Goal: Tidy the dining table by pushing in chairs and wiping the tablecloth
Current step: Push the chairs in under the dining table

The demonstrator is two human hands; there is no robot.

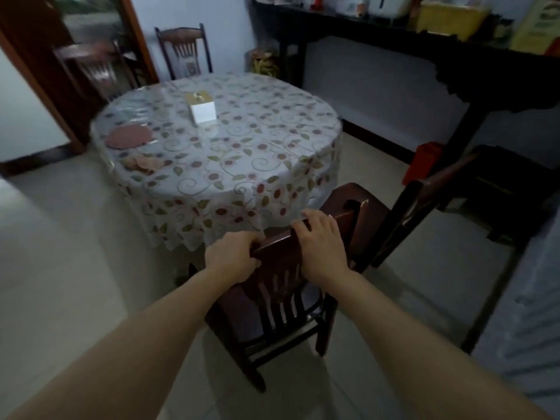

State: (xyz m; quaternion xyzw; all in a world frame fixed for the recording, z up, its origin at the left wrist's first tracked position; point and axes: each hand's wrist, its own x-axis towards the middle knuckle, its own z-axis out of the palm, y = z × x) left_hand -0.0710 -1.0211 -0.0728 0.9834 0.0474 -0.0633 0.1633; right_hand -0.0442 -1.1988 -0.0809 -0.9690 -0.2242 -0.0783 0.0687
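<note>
Both bare forearms stretched forward and down from the bottom edge, converging on the top rail of a dark wooden chair (281, 286) just short of the round table. Left hand (233, 256) clamped over the left end of the rail, knuckles up, fingers curled over the far edge and thumb tucked against the near face. Right hand (322, 244) laid over the rail further right, palm down, fingers (303, 227) hooked over the top and wrapped round the wood, wrist slightly raised. Chair angled, back slats facing the camera, seat partly under the hanging hem of the tablecloth (242, 165). Cloth white with a red-and-green floral vine print, draped over the whole table and falling in a scalloped edge just beyond the hands. On the cloth: a white tissue box (202, 110) near the far middle, a round reddish mat (128, 137) at the left, a crumpled pinkish rag (145, 163) just in front of the mat. A second chair (418, 201) tilted to the right of the held one, well out from the table; a third chair (185, 51) at the far side, close against the table's edge.
</note>
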